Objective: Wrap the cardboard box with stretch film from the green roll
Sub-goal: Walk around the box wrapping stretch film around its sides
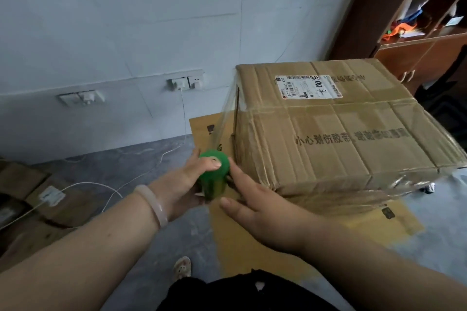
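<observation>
The wrapping has begun, but it looks far from done. Clear stretch film (pixel 222 118) already runs from the green roll (pixel 214 176) up to the far left corner of the cardboard box (pixel 336 129). More shiny film lies along the low front edge of the box and around its right corner. The top of the box looks bare, with its white label (pixel 308 86) easy to see. So I think one band around the sides is partly on, and more turns are still needed to cover it.

The left hand (pixel 188 182) holds the green roll, with the thumb pressed on top and the fingers curled around it. The right hand (pixel 255 206) is spread flat, fingers reaching toward the roll and just beside it. I cannot tell if it touches the roll.

The box is big and brown, with creases and old tape strips across the top. Dark printed words run across it. It sits on a flat sheet of yellow-brown cardboard (pixel 278 255) on the floor (pixel 141 164), near the wall. The roll is small and stubby, held low, close to the near left corner of the box. The film between roll and box looks stretched tight and a bit wrinkled.
</observation>
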The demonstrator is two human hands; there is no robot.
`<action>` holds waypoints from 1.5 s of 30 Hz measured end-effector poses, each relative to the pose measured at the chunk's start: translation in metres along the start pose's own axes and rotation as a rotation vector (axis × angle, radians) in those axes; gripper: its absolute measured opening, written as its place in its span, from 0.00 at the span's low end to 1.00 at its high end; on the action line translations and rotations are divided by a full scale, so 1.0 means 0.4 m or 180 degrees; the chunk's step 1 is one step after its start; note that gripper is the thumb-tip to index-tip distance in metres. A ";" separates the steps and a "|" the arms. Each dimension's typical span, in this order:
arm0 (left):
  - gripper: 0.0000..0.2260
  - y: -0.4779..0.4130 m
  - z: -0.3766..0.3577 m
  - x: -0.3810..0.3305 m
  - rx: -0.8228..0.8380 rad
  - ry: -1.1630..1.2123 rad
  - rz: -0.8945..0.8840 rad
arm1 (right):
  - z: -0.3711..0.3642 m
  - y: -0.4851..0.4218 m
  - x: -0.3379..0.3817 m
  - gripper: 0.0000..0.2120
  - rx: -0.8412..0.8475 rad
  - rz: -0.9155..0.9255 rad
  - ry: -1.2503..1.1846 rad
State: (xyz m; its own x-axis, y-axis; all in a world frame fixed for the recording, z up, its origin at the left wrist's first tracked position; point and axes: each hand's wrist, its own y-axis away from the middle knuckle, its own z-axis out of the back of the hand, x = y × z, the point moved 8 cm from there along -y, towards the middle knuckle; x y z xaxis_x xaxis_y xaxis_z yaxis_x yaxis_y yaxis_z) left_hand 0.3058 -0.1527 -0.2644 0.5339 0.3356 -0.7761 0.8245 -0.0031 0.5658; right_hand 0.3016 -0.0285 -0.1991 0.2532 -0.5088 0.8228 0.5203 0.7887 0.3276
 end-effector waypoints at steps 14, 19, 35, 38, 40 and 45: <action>0.37 -0.033 0.069 0.013 -0.0136 0.0861 0.0017 | -0.003 -0.092 0.006 0.40 0.0337 -0.0297 -0.0040; 0.38 -0.017 0.061 0.027 0.0081 0.0803 0.0094 | -0.005 -0.079 0.006 0.35 -0.0049 -0.0238 -0.0089; 0.49 0.067 -0.125 0.182 -0.0622 0.1024 0.0129 | 0.048 0.076 -0.066 0.31 0.0317 0.0283 0.0757; 0.48 0.065 -0.172 0.200 -0.0642 0.0936 0.0035 | 0.075 0.104 -0.086 0.38 0.0318 0.0555 0.0751; 0.49 0.056 -0.204 0.215 -0.0619 0.1027 -0.0007 | 0.088 0.121 -0.102 0.42 0.0385 0.0627 0.0900; 0.48 0.050 -0.281 0.235 -0.0868 0.1262 -0.0135 | 0.133 0.144 -0.155 0.34 0.0472 0.0756 0.0745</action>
State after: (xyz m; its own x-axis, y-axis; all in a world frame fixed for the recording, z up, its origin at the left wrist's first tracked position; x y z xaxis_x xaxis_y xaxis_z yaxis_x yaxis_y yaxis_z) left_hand 0.3514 -0.0155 -0.2950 0.3446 0.6635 -0.6641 0.7364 0.2477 0.6296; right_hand 0.2726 0.0667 -0.2065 0.5416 -0.3571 0.7610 0.3049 0.9271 0.2180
